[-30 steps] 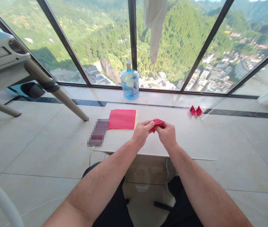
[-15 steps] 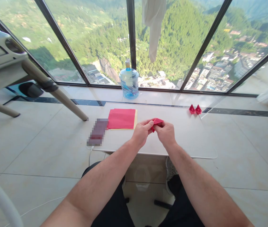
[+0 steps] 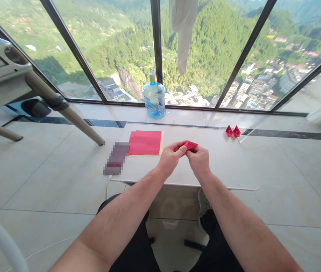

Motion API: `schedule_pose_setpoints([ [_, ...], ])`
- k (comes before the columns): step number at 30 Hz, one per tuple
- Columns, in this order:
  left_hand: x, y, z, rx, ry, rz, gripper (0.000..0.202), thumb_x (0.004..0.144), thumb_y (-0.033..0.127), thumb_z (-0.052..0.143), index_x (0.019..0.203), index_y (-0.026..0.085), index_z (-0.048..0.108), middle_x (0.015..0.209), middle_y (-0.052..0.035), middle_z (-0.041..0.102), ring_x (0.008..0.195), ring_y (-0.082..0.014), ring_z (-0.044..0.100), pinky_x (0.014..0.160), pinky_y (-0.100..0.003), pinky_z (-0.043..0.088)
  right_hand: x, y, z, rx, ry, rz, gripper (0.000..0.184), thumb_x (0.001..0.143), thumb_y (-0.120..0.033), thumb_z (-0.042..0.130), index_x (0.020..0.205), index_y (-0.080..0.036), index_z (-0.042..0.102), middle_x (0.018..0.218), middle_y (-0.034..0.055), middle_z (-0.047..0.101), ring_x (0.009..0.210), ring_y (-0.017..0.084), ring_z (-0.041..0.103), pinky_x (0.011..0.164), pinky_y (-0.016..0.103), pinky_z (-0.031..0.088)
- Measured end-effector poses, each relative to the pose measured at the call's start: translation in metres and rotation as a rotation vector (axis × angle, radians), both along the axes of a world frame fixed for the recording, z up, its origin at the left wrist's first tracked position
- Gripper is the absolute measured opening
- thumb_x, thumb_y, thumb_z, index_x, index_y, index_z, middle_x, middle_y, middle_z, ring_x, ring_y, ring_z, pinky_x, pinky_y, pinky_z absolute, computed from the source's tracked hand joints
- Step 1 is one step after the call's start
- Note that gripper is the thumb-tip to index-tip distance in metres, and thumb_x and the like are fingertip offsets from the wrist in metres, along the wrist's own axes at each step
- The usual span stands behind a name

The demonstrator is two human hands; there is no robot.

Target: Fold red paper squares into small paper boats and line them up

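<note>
Together, left hand (image 3: pixel 170 155) and right hand (image 3: pixel 200 158) (curled) pinch red paper (image 3: pixel 191 144)

Fingers (image 3: pixel 181 150) pinching folded red paper (image 3: pixel 190 144), red sheets (image 3: pixel 145 142) on white table (image 3: pixel 225 162), blue jug (image 3: pixel 153 101)

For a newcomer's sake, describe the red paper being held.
Start at the white table. Over its middle, the left hand and right hand hold a small, pointed red paper. Unlike the flat red sheets or the folded red pair, this one is held.
</note>
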State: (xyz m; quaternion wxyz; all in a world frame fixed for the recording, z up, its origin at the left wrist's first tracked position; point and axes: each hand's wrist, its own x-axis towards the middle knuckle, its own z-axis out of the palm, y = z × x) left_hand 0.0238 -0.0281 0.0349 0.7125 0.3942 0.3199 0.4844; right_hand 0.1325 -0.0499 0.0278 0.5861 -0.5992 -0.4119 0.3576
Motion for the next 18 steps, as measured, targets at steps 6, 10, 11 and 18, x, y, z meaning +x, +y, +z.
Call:
schedule_pose_setpoints([
  [6, -0.003, 0.0, 0.003, 0.068, 0.095, -0.004, 0.038, 0.072, 0.036, 0.081, 0.104, 0.015, 0.075, 0.1, -0.0096, 0.076, 0.094, -0.0225, 0.069, 0.085, -0.038, 0.055, 0.003, 0.0, 0.002, 0.062, 0.1, -0.017, 0.016, 0.067, -0.027, 0.068, 0.077, -0.018, 0.077, 0.067, -0.0001, 0.072, 0.065, 0.017, 0.062, 0.063, 0.029, 0.051],
  [10, -0.004, -0.001, 0.006, 0.102, 0.173, -0.024, 0.035, 0.076, 0.035, 0.077, 0.104, 0.015, 0.075, 0.1, -0.0101, 0.075, 0.088, -0.0208, 0.068, 0.071, -0.031, 0.056, 0.003, 0.0, 0.001, 0.06, 0.082, -0.047, 0.014, 0.066, -0.027, 0.07, 0.075, -0.018, 0.076, 0.066, -0.0005, 0.071, 0.063, 0.016, 0.06, 0.061, 0.029, 0.049],
  [11, -0.005, -0.001, 0.007, 0.113, 0.193, -0.023, 0.034, 0.076, 0.034, 0.076, 0.104, 0.015, 0.075, 0.099, -0.0101, 0.075, 0.086, -0.0201, 0.068, 0.068, -0.03, 0.055, 0.003, 0.0, 0.001, 0.061, 0.086, -0.058, 0.013, 0.065, -0.027, 0.072, 0.074, -0.018, 0.075, 0.066, -0.0006, 0.07, 0.063, 0.016, 0.059, 0.061, 0.029, 0.049],
  [18, -0.011, 0.007, 0.008, 0.187, 0.329, 0.013, 0.029, 0.079, 0.029, 0.071, 0.103, 0.013, 0.072, 0.081, -0.0071, 0.073, 0.074, -0.0166, 0.065, 0.057, -0.025, 0.046, 0.018, 0.002, 0.007, 0.018, 0.05, -0.006, 0.012, 0.067, -0.026, 0.068, 0.073, -0.017, 0.073, 0.058, -0.0012, 0.064, 0.054, 0.013, 0.052, 0.054, 0.028, 0.043],
])
